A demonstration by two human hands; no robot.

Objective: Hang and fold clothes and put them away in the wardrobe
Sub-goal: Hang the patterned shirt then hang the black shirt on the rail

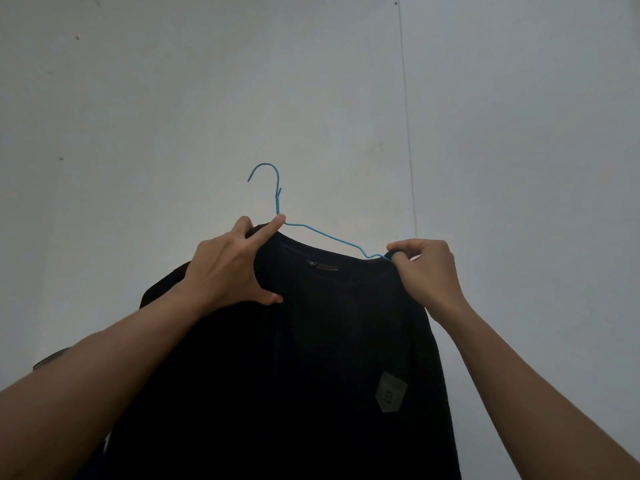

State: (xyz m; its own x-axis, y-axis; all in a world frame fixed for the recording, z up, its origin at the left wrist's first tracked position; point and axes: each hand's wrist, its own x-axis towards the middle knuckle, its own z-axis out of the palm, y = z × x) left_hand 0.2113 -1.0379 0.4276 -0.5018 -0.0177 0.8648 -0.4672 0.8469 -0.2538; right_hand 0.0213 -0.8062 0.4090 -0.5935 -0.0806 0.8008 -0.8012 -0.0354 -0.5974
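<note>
Black shirt held up in the air in front of a pale wall, half threaded onto a blue wire hanger. Collar sits near the hanger neck; inner neck label faces the camera, a grey patch shows low on the body. The hanger's right arm runs bare from the neck down to the right shoulder, so that side is not seated yet. Its left arm is hidden under cloth.

Left hand: grip clenched on the shirt's left shoulder, index finger reaching to the twisted hanger neck, thumb pressing the fabric below. Right hand: pinch grip on the collar edge where the wire bends at the shoulder end.

Judged step: pulling the right shoulder over the hanger end. To do it well, keep the left hand pinning neck and cloth together so the hanger doesn't swing, stretch the collar opening outward with the right, slip it past the wire bend, then smooth the seam onto the arm. Risks: over-stretching the collar, or the left side sliding off. Hook is free; wardrobe is not in view.
</note>
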